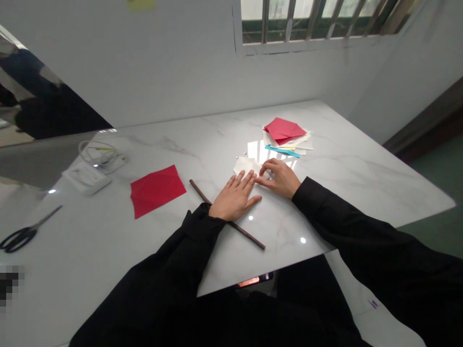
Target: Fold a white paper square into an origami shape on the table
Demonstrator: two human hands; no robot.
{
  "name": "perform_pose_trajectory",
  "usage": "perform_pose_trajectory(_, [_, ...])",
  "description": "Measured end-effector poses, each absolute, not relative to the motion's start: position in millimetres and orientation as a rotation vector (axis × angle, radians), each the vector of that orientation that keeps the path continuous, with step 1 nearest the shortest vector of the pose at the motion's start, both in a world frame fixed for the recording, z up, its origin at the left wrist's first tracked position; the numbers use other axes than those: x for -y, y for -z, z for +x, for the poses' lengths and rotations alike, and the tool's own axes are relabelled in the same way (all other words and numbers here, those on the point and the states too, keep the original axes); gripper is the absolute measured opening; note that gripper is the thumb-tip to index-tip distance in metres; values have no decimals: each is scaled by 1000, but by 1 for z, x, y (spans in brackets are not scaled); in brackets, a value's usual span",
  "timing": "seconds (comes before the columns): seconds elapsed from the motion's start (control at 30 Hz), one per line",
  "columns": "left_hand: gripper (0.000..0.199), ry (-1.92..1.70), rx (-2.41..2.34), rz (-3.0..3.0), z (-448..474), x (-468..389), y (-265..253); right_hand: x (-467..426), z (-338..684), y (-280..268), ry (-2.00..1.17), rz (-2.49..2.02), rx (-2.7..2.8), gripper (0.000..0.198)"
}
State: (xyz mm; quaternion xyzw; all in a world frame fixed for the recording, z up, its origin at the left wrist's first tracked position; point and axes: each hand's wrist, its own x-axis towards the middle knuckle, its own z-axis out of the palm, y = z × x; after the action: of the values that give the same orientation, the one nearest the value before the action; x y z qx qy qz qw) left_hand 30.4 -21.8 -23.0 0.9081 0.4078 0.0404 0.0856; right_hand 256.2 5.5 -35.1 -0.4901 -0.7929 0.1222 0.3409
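A small piece of cream-white paper lies on the marble-patterned table, partly hidden under my hands. My left hand rests flat with its fingertips on the near edge of the paper, fingers stretched and thumb out to the right. From the right side, my right hand pinches the paper's edge between thumb and forefinger. A thin dark brown stick passes diagonally beneath my left wrist. To the left of it lies a creased red paper sheet.
Behind my right hand is a stack of red, white and blue papers. Far left are scissors and a white box with a coiled cable. A wall bounds the table's back; its near edge is by my body.
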Motion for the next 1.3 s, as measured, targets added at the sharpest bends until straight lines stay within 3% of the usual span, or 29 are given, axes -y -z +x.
perform_pose_trajectory(0.13, [73, -133, -1214, 2707, 31, 22, 23, -3, 253, 38, -252, -1300, 2077, 24])
perform_pose_trajectory(0.37, [76, -85, -1234, 2706, 32, 22, 22, -12, 265, 39, -402, -1215, 2087, 4])
perform_pose_trajectory(0.83, [76, -11, -1247, 2707, 32, 22, 16, -18, 273, 41, -517, -1162, 2084, 28])
perform_pose_trajectory(1.03, [75, 85, -1312, 2696, 35, 26, 8, -19, 273, 43, -519, -1158, 2066, 29])
perform_pose_trajectory(1.3, [61, -115, -1363, 2694, 31, 22, 11, -17, 276, 42, -491, -1142, 2133, 25])
